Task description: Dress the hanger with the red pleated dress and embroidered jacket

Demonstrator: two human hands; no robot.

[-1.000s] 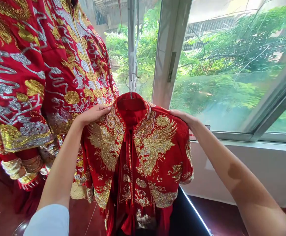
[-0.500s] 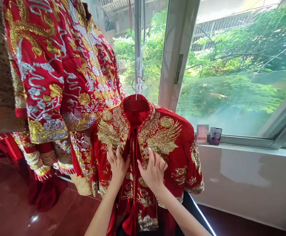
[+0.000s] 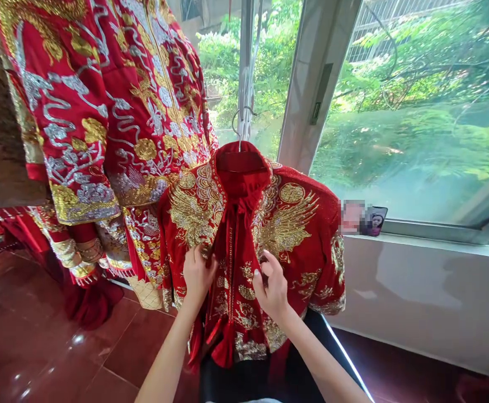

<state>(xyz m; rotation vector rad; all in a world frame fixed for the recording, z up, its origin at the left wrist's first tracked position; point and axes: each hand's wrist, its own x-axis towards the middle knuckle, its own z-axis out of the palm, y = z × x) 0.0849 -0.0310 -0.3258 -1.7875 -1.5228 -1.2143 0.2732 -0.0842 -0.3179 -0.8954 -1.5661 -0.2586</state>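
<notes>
A red embroidered jacket (image 3: 303, 257) with gold wing motifs hangs in front of me on a hanger (image 3: 239, 131). Its stand collar and front edges are parted, showing red velvet fabric (image 3: 240, 235) and a beaded strip inside. My left hand (image 3: 198, 274) is closed on the jacket's front edge at the left, fingers curled over the cloth. On the opposite edge my right hand (image 3: 273, 284) pinches the cloth between thumb and fingers. Red tassels (image 3: 223, 347) dangle at the bottom of the opening.
Larger red garments (image 3: 139, 123) with gold and silver embroidery hang close by on the left. A phone (image 3: 374, 221) leans on the windowsill (image 3: 416, 238) at right. Behind the jacket is a sliding window frame (image 3: 311, 84). Below are a black surface (image 3: 244, 383) and red floor tiles (image 3: 114, 347).
Both hands have gone from loose fingers lying on the jacket front to curled fingers on its edges. The front opening is wider at the collar. The view has shifted slightly.
</notes>
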